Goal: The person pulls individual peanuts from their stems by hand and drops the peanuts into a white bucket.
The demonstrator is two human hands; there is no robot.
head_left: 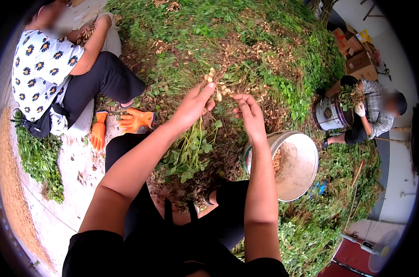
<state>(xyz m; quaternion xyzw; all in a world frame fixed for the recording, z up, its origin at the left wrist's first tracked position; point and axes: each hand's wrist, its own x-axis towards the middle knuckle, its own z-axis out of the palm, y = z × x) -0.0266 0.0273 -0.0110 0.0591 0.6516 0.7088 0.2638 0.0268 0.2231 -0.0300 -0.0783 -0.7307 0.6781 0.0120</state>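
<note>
In front of me my left hand [196, 105] is closed round the stems of a peanut plant [191, 150]. Its green leaves hang below the hand, while the root end with pale peanut pods [211, 76] sticks out above the thumb. Just right of those pods is my right hand [252, 117], its fingers bent together; whether something small is between them is hidden. Beside my right forearm a white bucket [301, 168] leans with its mouth toward me. Some peanuts [277, 160] lie inside it, partly covered by my forearm.
A wide heap of pulled peanut plants [200, 27] spreads ahead and to the right. Orange gloves [134, 120] lie at left, near a seated person in a flower-print shirt [43, 64]. Another person in a checked shirt [378, 111] sits right, behind a bucket [328, 114]; cardboard boxes [361, 66] stand beyond.
</note>
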